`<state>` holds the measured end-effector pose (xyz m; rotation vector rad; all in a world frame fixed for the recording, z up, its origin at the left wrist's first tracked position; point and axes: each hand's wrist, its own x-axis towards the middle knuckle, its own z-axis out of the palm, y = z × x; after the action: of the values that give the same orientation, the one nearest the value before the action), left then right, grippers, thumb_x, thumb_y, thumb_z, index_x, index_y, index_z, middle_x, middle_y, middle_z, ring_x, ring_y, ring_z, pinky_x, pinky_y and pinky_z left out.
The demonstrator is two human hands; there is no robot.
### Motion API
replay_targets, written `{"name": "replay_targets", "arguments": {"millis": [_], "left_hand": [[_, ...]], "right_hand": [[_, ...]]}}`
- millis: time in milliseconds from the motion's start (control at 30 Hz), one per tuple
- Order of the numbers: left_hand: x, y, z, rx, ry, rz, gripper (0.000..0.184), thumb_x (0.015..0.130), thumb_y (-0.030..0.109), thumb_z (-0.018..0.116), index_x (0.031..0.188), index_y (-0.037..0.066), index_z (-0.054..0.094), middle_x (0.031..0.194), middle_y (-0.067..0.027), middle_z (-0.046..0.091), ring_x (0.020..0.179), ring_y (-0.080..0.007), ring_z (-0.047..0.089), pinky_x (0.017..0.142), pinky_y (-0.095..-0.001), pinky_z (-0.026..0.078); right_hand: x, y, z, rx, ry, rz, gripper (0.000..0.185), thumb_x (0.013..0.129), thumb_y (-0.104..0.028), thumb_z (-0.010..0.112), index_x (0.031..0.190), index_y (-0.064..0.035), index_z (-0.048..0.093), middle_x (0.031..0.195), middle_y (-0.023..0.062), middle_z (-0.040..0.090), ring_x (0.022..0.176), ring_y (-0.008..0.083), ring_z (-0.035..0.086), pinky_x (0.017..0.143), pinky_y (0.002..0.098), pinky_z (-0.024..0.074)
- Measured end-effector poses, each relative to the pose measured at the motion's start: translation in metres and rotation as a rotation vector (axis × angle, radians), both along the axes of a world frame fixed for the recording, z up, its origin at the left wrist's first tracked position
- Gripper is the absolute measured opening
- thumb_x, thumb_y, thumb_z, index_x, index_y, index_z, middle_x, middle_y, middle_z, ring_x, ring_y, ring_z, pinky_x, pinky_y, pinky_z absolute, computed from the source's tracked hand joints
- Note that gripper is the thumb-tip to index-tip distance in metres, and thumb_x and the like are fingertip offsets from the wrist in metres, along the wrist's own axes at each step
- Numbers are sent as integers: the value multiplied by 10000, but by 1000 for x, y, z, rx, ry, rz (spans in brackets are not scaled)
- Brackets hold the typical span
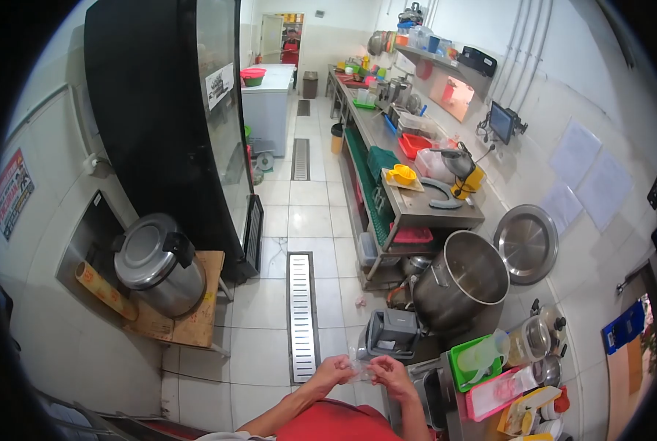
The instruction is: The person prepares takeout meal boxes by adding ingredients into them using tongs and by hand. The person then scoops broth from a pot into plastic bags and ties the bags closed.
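Note:
Both my hands are held up close together in front of a red apron (pixel 336 421). Between them is a small piece of clear plastic (pixel 359 370), which looks like a thin bag; its exact shape is hard to make out. My left hand (pixel 333 371) pinches its left side with closed fingers. On the other side, my right hand (pixel 390 375) grips it between thumb and fingers. Just beyond my right hand stands a grey plastic bin (pixel 392 332).
A steel drain grate (pixel 300 316) runs along the tiled floor. Right: a big steel pot (pixel 461 281), a green tray (pixel 464 379) and a pink tray (pixel 483 401). Left: a lidded steel cooker (pixel 163 268) on a wooden stand and a black fridge (pixel 152 110). A person (pixel 290 48) stands at the far doorway.

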<state>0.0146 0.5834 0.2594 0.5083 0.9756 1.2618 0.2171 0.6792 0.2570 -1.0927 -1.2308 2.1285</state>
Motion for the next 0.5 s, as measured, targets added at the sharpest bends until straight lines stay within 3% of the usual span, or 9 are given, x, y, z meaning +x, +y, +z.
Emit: {"name": "replay_targets", "arguments": {"millis": [100, 300, 500], "left_hand": [[-3, 0, 1, -11, 21, 1, 386, 825, 60, 742, 730, 168, 383, 674, 54, 451, 577, -60, 422, 530, -232, 319], [1, 4, 9, 0, 51, -40, 403, 819, 59, 753, 728, 171, 376, 676, 57, 458, 575, -60, 422, 514, -236, 311], [24, 24, -3, -15, 6, -158, 423, 830, 69, 756, 714, 174, 363, 657, 65, 422, 566, -54, 397, 493, -240, 287]], "right_hand": [[11, -1, -1, 79, -1, -66, 263, 903, -94, 713, 1131, -27, 601, 923, 53, 626, 749, 123, 606, 676, 283, 549], [44, -2, -9, 78, 166, -343, 361, 827, 51, 653, 1173, -7, 569, 1007, 78, 565, 726, 139, 573, 649, 307, 523], [93, -20, -16, 81, 221, -639, 439, 760, 94, 594, 1181, -26, 565, 1005, 64, 534, 744, 142, 548, 620, 302, 505]]}}
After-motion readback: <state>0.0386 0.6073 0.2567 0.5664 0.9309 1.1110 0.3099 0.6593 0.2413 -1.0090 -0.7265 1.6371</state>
